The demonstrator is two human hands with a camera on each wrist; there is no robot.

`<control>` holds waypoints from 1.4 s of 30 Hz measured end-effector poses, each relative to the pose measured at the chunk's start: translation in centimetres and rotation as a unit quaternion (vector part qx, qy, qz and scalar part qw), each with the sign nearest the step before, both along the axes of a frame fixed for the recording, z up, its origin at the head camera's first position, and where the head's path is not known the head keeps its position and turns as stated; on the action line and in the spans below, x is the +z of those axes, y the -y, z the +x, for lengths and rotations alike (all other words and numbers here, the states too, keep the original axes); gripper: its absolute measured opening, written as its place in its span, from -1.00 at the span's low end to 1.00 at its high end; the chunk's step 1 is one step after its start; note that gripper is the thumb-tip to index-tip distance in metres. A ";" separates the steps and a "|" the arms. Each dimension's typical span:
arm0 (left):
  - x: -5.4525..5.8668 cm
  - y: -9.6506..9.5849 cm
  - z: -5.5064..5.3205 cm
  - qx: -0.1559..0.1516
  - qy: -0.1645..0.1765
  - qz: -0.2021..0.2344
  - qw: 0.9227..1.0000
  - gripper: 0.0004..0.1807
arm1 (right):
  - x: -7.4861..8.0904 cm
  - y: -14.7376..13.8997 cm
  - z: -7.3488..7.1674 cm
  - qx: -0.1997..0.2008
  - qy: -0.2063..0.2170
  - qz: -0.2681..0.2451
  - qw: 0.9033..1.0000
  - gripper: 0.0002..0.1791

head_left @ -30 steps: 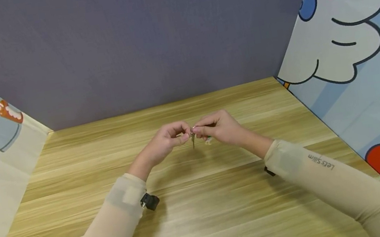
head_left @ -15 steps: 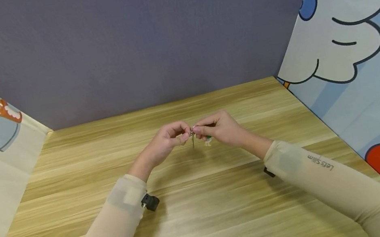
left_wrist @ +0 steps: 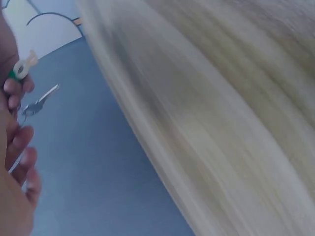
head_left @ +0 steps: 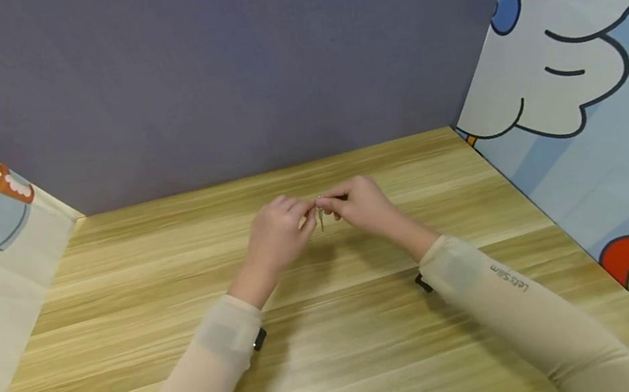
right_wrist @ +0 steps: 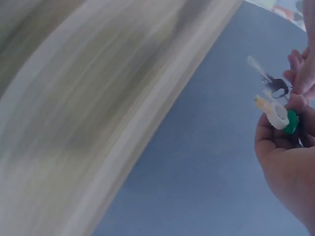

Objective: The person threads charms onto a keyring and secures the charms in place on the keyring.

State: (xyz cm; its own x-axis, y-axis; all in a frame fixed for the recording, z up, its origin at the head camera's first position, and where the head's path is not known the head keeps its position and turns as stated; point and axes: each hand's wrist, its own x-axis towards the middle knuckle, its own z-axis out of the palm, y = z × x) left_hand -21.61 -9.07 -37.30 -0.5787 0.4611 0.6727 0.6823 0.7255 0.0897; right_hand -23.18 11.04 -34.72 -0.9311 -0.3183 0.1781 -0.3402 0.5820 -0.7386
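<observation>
Key on show: we see it hanging above a wood-grain tabletop, between two hands at its nine and three o'clock, its blade pointing to six in the head view. At nine o'clock, the left hand has thumb and forefinger narrowed to a pinch on the thin key ring, just above the key. At three o'clock, the right hand pinches at the same ring, its other fingers curled. A white-and-green charm lies against those curled fingers, at the key's six o'clock as we look through the right wrist camera; what grips it we cannot tell. Pale sleeves run in from seven and five o'clock, the one at five printed with dark lettering. A grey wall stands at twelve, and cartoon panels flank the tabletop at ten and two.
</observation>
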 end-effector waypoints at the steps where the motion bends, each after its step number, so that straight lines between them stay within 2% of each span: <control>1: -0.2 -0.1 0.0 0.008 -0.040 -0.006 0.999 -0.86 | 0.0 0.2 -0.1 -0.005 0.007 -0.009 1.000 -0.73; 3: -0.4 -0.2 0.0 0.026 -0.091 -0.012 0.995 -0.89 | -0.1 0.5 -0.1 -0.013 0.017 -0.024 0.999 -0.74; 5: -0.7 -0.4 0.0 0.044 -0.122 -0.016 0.991 -0.90 | -0.2 0.7 -0.2 -0.020 0.026 -0.037 0.999 -0.75; 10: -0.8 -0.7 0.2 0.075 -0.155 -0.016 0.985 -0.87 | -0.2 1.0 0.0 -0.030 0.034 -0.050 0.998 -0.76; 15: -0.8 -1.4 0.4 0.094 -0.172 0.010 0.981 -0.87 | -0.3 1.1 0.5 -0.046 0.036 -0.078 0.995 -0.76; 19: -0.8 -2.1 0.8 0.111 -0.165 0.025 0.980 -0.87 | -0.8 1.0 0.8 -0.062 0.036 -0.115 0.991 -0.75; 25: -1.0 -2.9 1.4 0.148 -0.123 0.051 0.980 -0.80 | -1.3 1.0 1.5 -0.073 0.049 -0.175 0.981 -0.77; 33: -1.2 -3.9 2.4 0.190 -0.056 0.114 0.974 -0.77 | -1.7 1.2 2.1 -0.076 0.042 -0.194 0.977 -0.77; 38: -1.5 -4.0 2.9 0.192 -0.043 0.130 0.972 -0.87 | -1.9 1.2 2.7 -0.091 0.050 -0.178 0.979 -0.76; 42: -1.8 -3.8 3.1 0.178 -0.047 0.141 0.973 -0.92 | -2.0 1.3 3.1 -0.096 0.056 -0.175 0.978 -0.74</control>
State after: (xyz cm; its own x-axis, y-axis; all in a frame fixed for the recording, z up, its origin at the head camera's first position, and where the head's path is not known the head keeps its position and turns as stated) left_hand -18.54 -5.24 -39.13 -0.5980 0.0329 0.8009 0.4077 0.8728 0.2685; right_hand -20.07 9.78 -36.72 -0.9875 -0.0740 0.1391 -0.1558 0.3311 -0.9306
